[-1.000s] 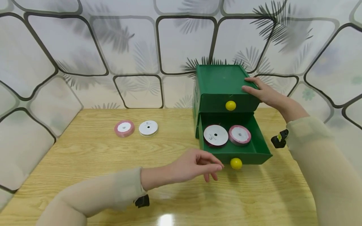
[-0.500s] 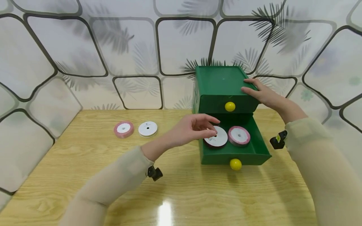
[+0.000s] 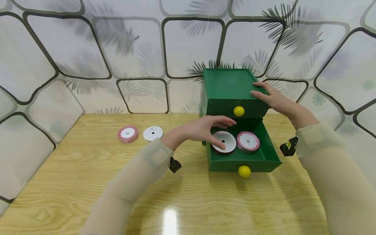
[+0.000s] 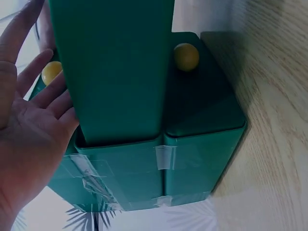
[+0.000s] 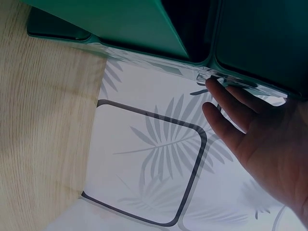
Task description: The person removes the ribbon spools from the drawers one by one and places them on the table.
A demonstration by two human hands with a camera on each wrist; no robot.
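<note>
Left hand (image 3: 204,129): thumb and fingers spread, just over flat round white spool with dark-red edge (image 3: 229,138); if thumb touches, cannot tell. Flat round pink-and-white spool (image 3: 248,141) lies right of this grip, inside same green rectangular drawer (image 3: 224,166). Right hand (image 3: 276,98), fingers extended, rests on green box-shaped cabinet (image 3: 230,85).
</note>
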